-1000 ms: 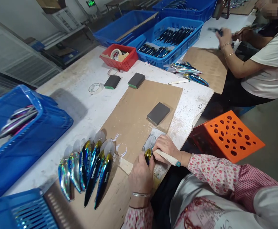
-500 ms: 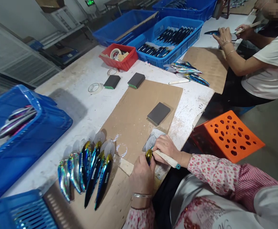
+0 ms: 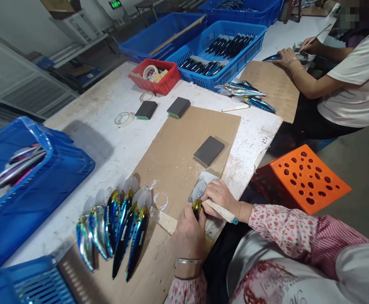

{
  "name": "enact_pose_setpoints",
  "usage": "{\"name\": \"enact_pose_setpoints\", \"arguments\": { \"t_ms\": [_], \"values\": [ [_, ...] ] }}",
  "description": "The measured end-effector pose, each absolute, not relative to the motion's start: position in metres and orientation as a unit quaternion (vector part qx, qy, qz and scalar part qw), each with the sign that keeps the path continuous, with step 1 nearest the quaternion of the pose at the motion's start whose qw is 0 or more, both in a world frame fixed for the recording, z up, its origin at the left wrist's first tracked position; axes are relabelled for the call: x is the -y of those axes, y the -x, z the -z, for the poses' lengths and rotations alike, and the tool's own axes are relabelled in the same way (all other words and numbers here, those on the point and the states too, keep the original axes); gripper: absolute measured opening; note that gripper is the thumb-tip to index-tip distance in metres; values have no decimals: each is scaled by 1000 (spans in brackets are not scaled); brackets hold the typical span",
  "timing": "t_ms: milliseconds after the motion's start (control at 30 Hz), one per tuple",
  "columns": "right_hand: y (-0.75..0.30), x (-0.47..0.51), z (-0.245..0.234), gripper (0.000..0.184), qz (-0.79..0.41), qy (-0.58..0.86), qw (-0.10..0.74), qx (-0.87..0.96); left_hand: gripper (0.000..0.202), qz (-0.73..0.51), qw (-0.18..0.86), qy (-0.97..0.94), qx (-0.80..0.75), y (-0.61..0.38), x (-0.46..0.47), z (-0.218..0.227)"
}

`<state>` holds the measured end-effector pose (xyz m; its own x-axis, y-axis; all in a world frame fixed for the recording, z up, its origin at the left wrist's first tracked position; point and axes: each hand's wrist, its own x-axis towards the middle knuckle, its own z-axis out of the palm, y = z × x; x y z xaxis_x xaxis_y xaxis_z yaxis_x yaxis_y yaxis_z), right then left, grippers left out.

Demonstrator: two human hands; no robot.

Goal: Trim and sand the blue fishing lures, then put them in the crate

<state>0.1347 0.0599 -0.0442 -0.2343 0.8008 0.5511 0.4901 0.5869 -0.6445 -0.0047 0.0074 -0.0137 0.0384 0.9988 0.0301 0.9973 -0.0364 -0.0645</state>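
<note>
My left hand [image 3: 189, 234] is closed around a shiny fishing lure [image 3: 197, 207], only its gold head and clear lip showing above my fingers. My right hand [image 3: 222, 197] pinches a pale wooden-handled tool [image 3: 220, 210] with its tip at the lure's head. Both hands rest on the near edge of a brown cardboard sheet [image 3: 184, 147] on the white table. To the left of my hands lies a row of several finished blue and gold lures [image 3: 117, 226]. A dark sanding block [image 3: 209, 150] sits on the cardboard just beyond my hands.
Blue crates [image 3: 28, 198] stand at the left and at the back [image 3: 225, 46], a red tray [image 3: 154, 76] holding tape. Two sanding blocks [image 3: 162, 109], a tape roll [image 3: 123, 118]. A seated person [image 3: 345, 80] works on a lure at the right. Orange stool [image 3: 301, 177] by the table.
My hands have stayed in place on the lure. The person at the right has lowered their hands onto a lure on the table. The view has shifted slightly.
</note>
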Motion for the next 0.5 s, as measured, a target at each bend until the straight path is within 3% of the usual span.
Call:
{"name": "enact_pose_setpoints", "arguments": {
  "t_ms": [500],
  "values": [
    [-136,-60,43,13,-201,409,428,780,27,27,47,725,686,7,-6,20]
  ]
}}
